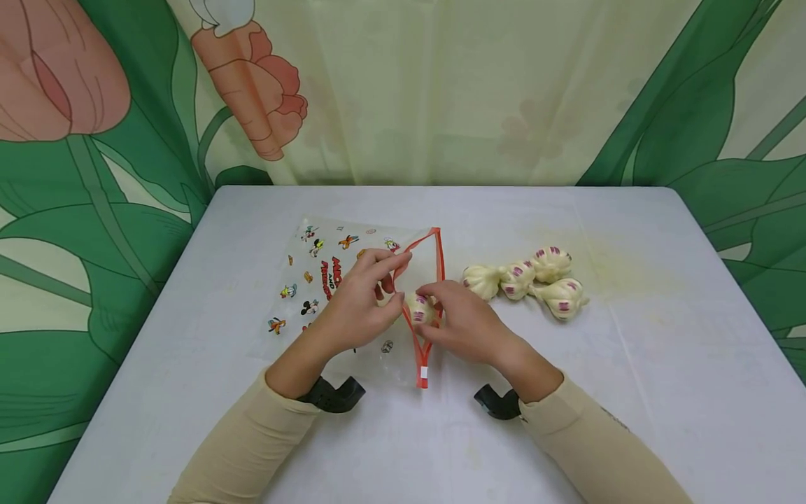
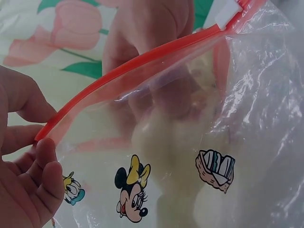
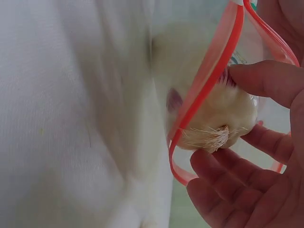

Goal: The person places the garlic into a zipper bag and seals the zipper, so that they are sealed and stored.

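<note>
A clear zip bag (image 1: 340,234) with a red edge and cartoon prints lies on the table, its mouth spread toward the right. My left hand (image 1: 352,304) pinches the red rim (image 2: 137,64) of the mouth between thumb and fingers. At that mouth my right hand (image 1: 469,318) holds a garlic bulb (image 3: 232,111), root end showing, thumb on one side and fingers on the other. The bulb sits within the red-edged opening, partly behind the clear film. Through the film in the left wrist view, the right fingers and pale shapes show faintly.
Several more garlic bulbs (image 1: 560,297) lie grouped just right of the bag. A white slider (image 1: 424,372) sits at the near end of the red edge. Behind the white-covered table (image 1: 403,455) hangs a printed curtain (image 1: 441,91).
</note>
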Demonstrator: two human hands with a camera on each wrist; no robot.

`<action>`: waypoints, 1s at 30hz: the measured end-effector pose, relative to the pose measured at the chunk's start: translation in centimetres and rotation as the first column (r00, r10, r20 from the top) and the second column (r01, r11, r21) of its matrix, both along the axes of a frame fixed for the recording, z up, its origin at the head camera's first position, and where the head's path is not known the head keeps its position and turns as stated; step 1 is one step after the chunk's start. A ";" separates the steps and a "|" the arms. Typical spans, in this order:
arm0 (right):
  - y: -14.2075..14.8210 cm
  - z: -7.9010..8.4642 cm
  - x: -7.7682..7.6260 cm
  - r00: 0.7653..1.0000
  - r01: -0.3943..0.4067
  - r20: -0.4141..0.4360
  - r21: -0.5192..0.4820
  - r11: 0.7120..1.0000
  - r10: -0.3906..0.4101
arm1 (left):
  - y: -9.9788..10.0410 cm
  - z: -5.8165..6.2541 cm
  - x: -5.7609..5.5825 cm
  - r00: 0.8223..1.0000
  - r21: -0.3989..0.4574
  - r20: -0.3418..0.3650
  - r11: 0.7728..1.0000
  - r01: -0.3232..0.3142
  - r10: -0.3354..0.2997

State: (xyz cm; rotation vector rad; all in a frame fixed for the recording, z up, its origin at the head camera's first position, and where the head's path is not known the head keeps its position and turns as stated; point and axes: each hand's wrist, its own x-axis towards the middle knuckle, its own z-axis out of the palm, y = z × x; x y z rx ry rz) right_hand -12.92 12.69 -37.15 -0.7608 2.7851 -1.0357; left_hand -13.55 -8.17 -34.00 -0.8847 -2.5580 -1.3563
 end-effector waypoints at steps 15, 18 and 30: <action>-2.0 -0.8 -1.1 0.999 0.002 0.054 0.022 1.000 -0.004 | 0.1 0.1 0.1 1.000 -0.011 0.007 1.000 0.007 -0.007; -2.4 -0.8 -1.3 0.997 -0.001 0.073 0.034 0.999 -0.002 | 0.1 0.1 0.2 1.000 -0.011 0.000 1.000 0.011 -0.011; -3.3 -1.3 -1.7 0.998 -0.061 0.019 0.044 0.997 0.060 | 0.2 -0.1 0.3 1.000 0.009 0.012 1.000 0.028 -0.028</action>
